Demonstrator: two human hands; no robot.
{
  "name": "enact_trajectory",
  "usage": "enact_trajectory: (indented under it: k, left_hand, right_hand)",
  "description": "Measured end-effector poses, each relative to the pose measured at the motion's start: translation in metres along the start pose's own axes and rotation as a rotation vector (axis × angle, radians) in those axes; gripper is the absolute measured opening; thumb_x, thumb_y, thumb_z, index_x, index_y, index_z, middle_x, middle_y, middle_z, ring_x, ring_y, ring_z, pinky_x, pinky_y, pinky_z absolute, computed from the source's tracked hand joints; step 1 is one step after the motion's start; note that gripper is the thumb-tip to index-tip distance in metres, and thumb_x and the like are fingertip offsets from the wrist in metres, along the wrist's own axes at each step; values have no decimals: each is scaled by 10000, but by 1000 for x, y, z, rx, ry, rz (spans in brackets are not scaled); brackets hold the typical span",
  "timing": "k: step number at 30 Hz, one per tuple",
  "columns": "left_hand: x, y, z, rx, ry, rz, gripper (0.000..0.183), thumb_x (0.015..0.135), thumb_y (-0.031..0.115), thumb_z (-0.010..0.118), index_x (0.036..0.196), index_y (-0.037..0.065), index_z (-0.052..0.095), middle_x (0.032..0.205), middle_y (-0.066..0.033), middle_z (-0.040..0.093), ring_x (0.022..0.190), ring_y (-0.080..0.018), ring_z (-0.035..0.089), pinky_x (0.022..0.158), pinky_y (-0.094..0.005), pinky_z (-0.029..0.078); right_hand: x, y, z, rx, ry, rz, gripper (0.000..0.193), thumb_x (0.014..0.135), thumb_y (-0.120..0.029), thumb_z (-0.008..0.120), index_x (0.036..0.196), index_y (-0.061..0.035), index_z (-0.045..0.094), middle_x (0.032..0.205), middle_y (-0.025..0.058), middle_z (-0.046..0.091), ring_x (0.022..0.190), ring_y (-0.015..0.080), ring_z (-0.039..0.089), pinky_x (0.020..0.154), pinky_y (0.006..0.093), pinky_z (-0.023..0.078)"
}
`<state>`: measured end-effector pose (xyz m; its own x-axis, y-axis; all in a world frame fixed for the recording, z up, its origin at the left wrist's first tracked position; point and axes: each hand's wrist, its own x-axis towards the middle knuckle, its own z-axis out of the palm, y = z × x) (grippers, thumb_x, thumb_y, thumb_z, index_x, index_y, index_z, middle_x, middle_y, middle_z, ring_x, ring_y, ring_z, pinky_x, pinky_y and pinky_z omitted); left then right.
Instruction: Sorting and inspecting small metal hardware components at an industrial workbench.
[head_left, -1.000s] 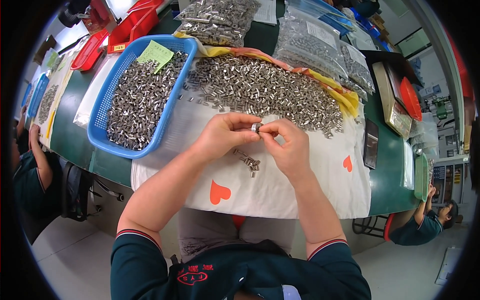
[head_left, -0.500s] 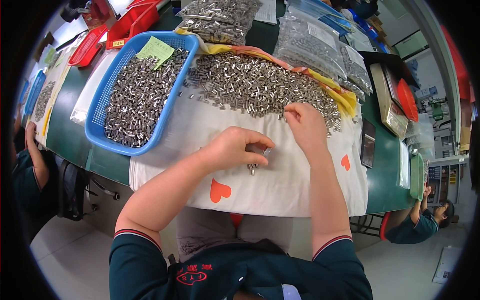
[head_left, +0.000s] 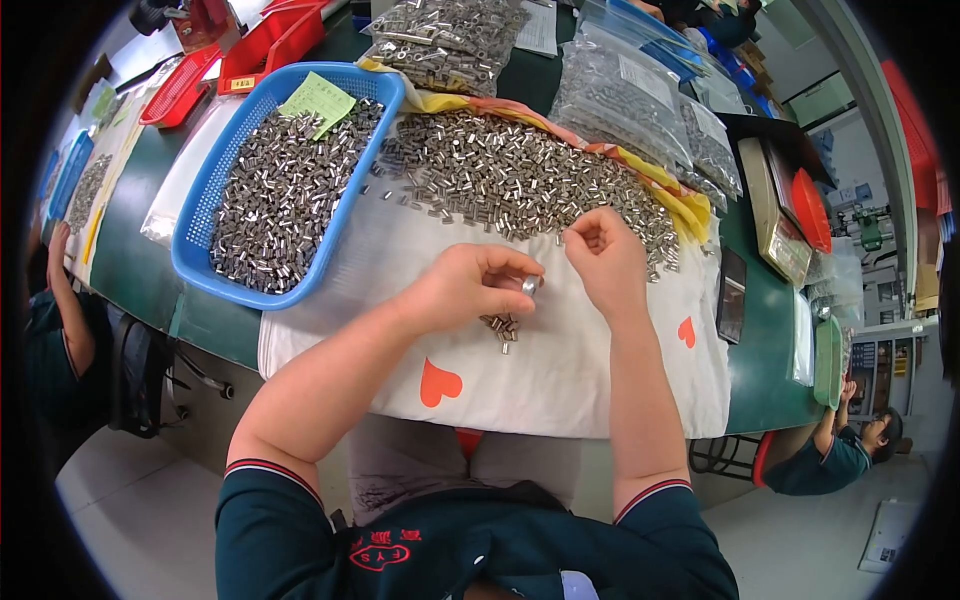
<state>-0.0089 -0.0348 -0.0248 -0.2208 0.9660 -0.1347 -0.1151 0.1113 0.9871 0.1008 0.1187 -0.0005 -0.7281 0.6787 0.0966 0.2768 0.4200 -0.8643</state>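
Between the thumb and fingertips of my left hand (head_left: 470,285) is a small silvery metal cylinder (head_left: 530,286). Just below that hand, a few short metal sleeves (head_left: 503,327) lie on the white cloth (head_left: 570,385). My right hand (head_left: 607,258) is closed, fingertips pinched together, by the near edge of a wide heap of the same metal sleeves (head_left: 530,175). Whatever its fingertips hold, if anything, is too small to make out. A blue plastic basket (head_left: 190,235) full of similar sleeves, with a yellow-green paper slip (head_left: 318,103) on top, stands to the left.
Clear bags of metal parts (head_left: 445,45) and more bags (head_left: 615,90) stand behind the heap, along a rolled yellow-orange cloth (head_left: 690,210). A dark phone (head_left: 732,295) lies at the right. Red trays (head_left: 270,50) are at the far left. Co-workers sit on both sides.
My left hand has turned slightly, so the cylinder in it shows more plainly. My right hand has curled its fingers tighter beside the heap. The view has shifted a little.
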Motion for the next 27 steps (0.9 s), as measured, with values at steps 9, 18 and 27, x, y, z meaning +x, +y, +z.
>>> enact_trajectory:
  k: [9,18,27]
  left_hand:
    - [7,-1,-6,-270,120,50,346,761,27,641,1087,-16,532,868,-32,608,785,-73,569,698,-202,463]
    - [8,-2,-5,-195,114,29,364,752,21,650,1094,-23,535,875,-33,610,785,-65,560,679,-199,461]
    - [8,-4,-3,-56,191,10,352,744,10,657,1077,-28,551,900,-51,621,800,-81,575,688,-208,477]
  right_hand:
    - [-27,-5,2,310,-219,-78,93,761,8,597,850,-15,602,810,11,588,713,65,521,633,203,419]
    - [-29,-14,3,3,-148,-298,61,718,-31,596,778,-24,601,749,64,595,661,176,566,579,271,452]
    - [-32,-8,9,-67,-113,-349,32,709,-32,573,737,-27,559,705,87,553,642,247,542,563,331,435]
